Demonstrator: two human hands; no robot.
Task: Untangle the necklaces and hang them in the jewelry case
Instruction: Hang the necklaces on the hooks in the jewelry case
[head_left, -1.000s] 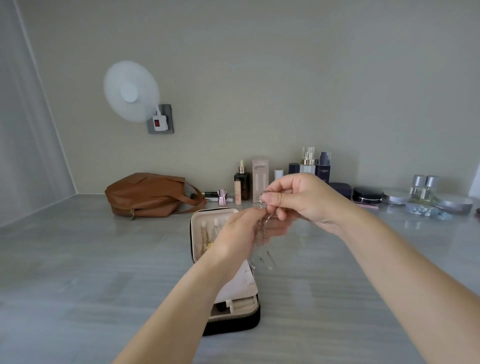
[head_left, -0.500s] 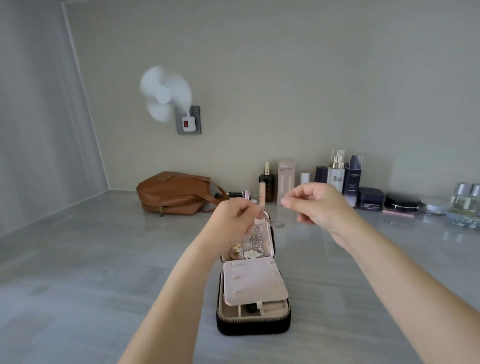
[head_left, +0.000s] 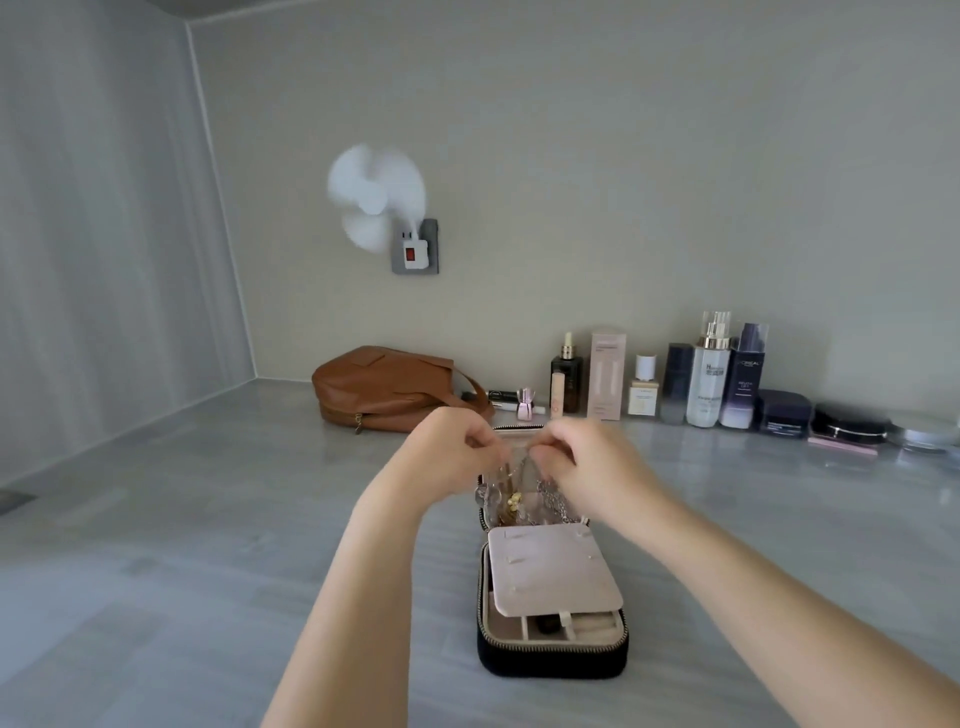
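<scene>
Right hand (head_left: 587, 467) closed toward left hand (head_left: 452, 457), necklace (head_left: 521, 469) pinched between, over case (head_left: 550, 661)

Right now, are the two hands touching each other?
Apart. The head view shows a narrow gap between left hand and right hand, with necklace chain hanging in it.

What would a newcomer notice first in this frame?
The left hand and right hand meet mid-frame over the raised lid of the open black jewelry case, fingers pinching a thin necklace chain. Behind them, a motion-blurred white fan sits on the wall above a brown bag. A row of cosmetic bottles lines the wall to the right.
</scene>
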